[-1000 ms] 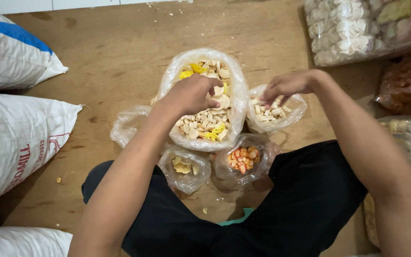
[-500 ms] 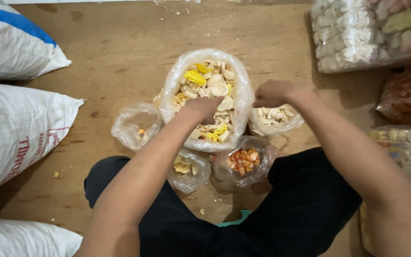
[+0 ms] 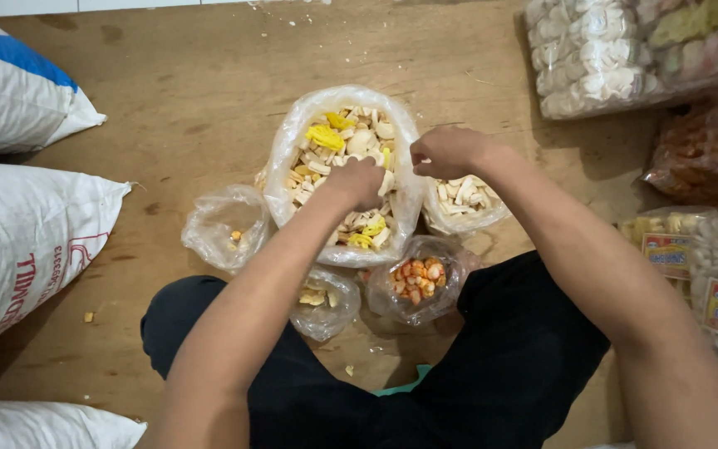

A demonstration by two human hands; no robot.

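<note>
The left hand (image 3: pixel 359 181) has sunk, curled, among the crackers in the big bag (image 3: pixel 292 141), while the right hand (image 3: pixel 446 151), closed, now pinches its right rim.

White sacks: three bulging woven plastic sacks (image 3: pixel 18 241), one with a blue band, well left of the fingers.
Packed crackers: clear plastic packs of white crackers (image 3: pixel 592 62), up and right of the fingers.
Floor: bare brown wooden floor (image 3: pixel 184 91), beyond the fingers.

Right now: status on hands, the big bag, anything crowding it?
Left hand down in big mixed-cracker bag. Right hand closed at its rim, grip unclear. Four small bags crowd it, nearest the white-cracker bag.
</note>
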